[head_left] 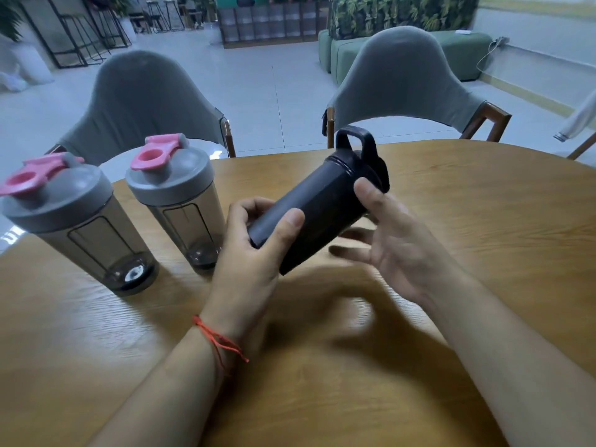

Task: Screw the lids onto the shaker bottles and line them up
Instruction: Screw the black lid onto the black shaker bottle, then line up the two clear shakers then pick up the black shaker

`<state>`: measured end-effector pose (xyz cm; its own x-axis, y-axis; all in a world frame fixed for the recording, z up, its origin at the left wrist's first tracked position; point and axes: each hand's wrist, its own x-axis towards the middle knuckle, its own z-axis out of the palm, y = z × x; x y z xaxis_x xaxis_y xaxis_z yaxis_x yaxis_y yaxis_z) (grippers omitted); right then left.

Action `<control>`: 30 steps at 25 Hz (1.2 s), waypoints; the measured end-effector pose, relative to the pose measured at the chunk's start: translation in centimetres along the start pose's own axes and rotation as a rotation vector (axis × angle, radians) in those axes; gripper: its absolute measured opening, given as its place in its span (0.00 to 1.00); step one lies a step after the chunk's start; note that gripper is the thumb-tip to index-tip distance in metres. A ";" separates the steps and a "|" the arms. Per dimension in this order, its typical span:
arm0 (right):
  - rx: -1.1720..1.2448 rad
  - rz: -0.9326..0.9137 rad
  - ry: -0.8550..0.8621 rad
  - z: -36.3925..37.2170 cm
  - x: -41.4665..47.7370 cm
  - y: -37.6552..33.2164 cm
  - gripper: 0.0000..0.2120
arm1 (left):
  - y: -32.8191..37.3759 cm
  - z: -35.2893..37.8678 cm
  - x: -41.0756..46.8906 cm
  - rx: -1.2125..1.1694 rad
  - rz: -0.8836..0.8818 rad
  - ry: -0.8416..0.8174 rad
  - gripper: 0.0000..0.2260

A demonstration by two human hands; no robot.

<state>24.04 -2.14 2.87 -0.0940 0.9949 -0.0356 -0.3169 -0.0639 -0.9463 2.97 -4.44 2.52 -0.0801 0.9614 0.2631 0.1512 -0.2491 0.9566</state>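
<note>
A black shaker bottle (317, 201) is held tilted above the wooden table (467, 221), its black lid (361, 156) with a loop handle pointing away from me. My left hand (254, 243) grips the bottle's base end. My right hand (393, 240) has its thumb near the lid end and its fingers spread beneath the body. Two smoky transparent shaker bottles stand upright side by side at the left: the left bottle (87, 233) and the right bottle (187, 217). Each carries a grey lid with a pink flip cap.
Two grey-backed chairs, one (142, 101) at the left and one (406, 79) at the right, stand at the table's far edge. Bare tabletop lies in front of me and to the right. A green sofa (458, 53) and shelving are far behind.
</note>
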 end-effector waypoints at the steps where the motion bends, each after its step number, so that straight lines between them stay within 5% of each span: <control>1: -0.023 0.020 -0.047 0.5 -0.2 0.1 0.31 | 0.1 0.4 -0.3 0.016 0.017 -0.006 0.22; 5: -0.118 -0.224 0.117 0.1 0.5 -0.1 0.29 | -1.5 0.1 0.0 0.421 0.180 -0.148 0.25; 8: -0.536 -0.427 0.267 -0.7 1.2 0.0 0.32 | -2.4 -0.4 0.1 0.517 0.179 -0.145 0.21; 14: -0.710 -0.382 0.217 0.9 1.5 1.1 0.39 | -2.2 -0.9 0.2 0.536 0.134 -0.100 0.11; 18: -0.717 -0.330 0.288 1.2 -0.4 1.1 0.52 | -0.7 -2.5 -0.5 0.514 0.194 -0.039 0.07; 25: -0.871 -0.436 0.467 6.0 -3.1 -3.7 0.39 | 1.3 -9.7 -2.5 0.498 0.404 0.105 0.06; 30: -1.043 -0.549 0.161 16.0 -3.1 -6.3 0.31 | 1.7 -17.1 -2.2 0.459 0.563 0.332 0.04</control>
<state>11.21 -6.05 14.06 -0.0423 0.8727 0.4864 0.6504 0.3936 -0.6497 -13.42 -8.97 5.68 -0.1490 0.6028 0.7839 0.6410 -0.5447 0.5407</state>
